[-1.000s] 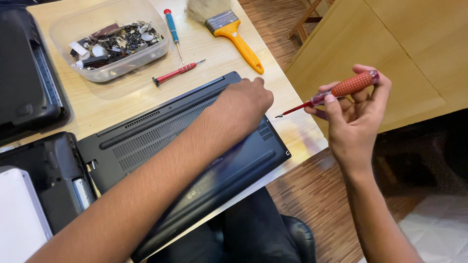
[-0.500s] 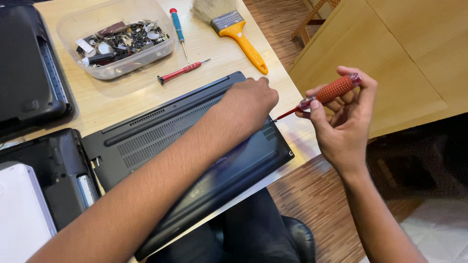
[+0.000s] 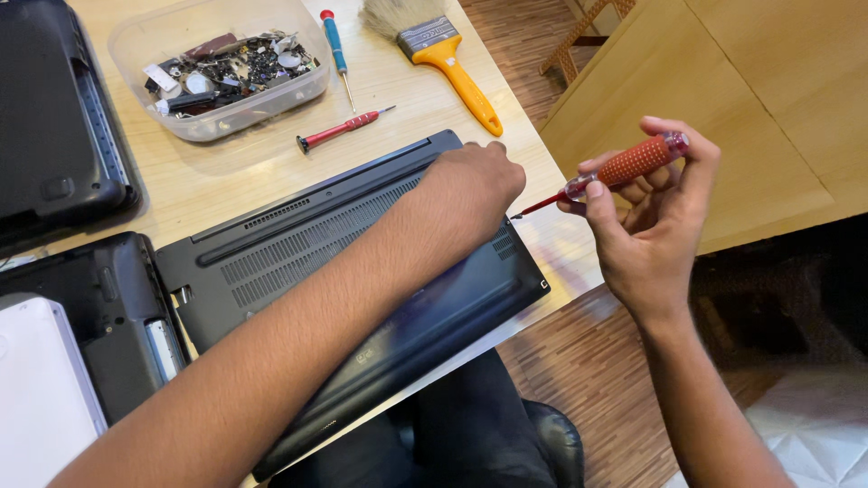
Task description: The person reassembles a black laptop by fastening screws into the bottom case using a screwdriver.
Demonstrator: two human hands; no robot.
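We are pressing our left hand (image 3: 475,185), fingers curled, onto the far right corner of the upturned black laptop base (image 3: 362,280) lying across the pale wooden table (image 3: 398,99). Our right hand (image 3: 646,221) is gripping a red-handled precision screwdriver (image 3: 615,172), its tip pointing left, just beside the left knuckles. A yellow-handled brush (image 3: 443,54) is lying farther off.

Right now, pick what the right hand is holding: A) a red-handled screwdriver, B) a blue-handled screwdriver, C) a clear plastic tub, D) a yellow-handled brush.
A: the right hand grips the red-handled screwdriver off the table's edge, its tip pointing toward the left hand resting on the upturned laptop.
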